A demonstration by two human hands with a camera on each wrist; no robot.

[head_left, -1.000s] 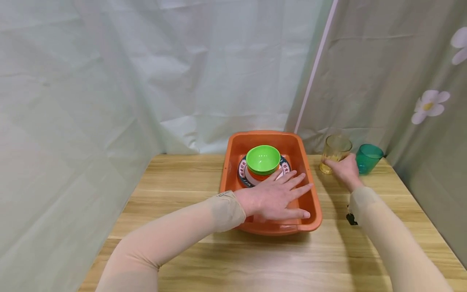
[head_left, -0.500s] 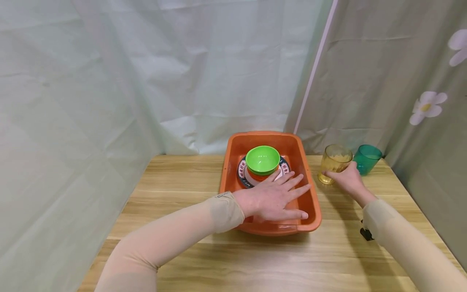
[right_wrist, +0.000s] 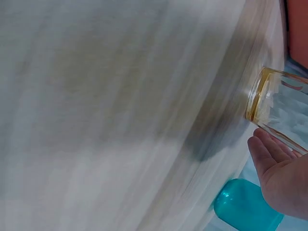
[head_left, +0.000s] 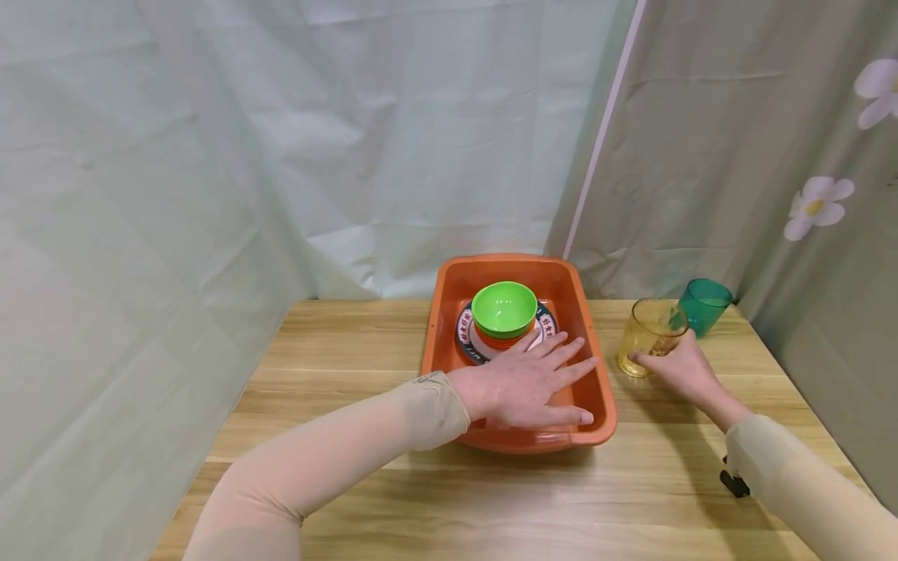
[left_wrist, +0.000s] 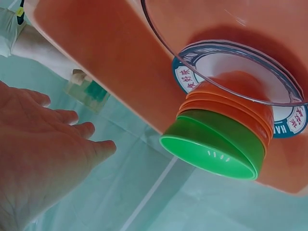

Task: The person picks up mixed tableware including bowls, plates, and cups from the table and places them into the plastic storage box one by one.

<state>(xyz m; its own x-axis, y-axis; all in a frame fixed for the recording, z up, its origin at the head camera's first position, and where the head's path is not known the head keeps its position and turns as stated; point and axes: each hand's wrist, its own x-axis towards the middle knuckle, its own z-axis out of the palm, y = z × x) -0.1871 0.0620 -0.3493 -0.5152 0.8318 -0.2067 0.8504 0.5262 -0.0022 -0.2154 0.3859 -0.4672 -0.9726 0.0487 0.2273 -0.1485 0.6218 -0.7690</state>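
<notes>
My right hand (head_left: 684, 370) grips a clear yellow tumbler (head_left: 641, 343) by its side, thumb in front and fingers round the far side. The tumbler is upright, its base close to the wooden table. Just behind it is a teal tumbler (head_left: 704, 305). My left hand (head_left: 529, 386) is spread flat, palm down, over the front of an orange basin (head_left: 433, 327), holding nothing. Inside the basin, a patterned plate (left_wrist: 183, 74) bears a stack of orange bowls (left_wrist: 226, 103) with green bowls (left_wrist: 211, 147) on top. A clear curved rim (left_wrist: 211, 83) crosses the left wrist view in front of them.
The basin stands on the wood-grain table (head_left: 351, 335), left of the tumblers. Pale curtain sheeting (head_left: 435, 140) hangs behind the table and along both sides. A small black device (head_left: 734, 483) shows under the right sleeve.
My right hand has drawn the yellow tumbler toward me, away from the back edge and the teal tumbler. My left hand keeps its spread pose over the basin.
</notes>
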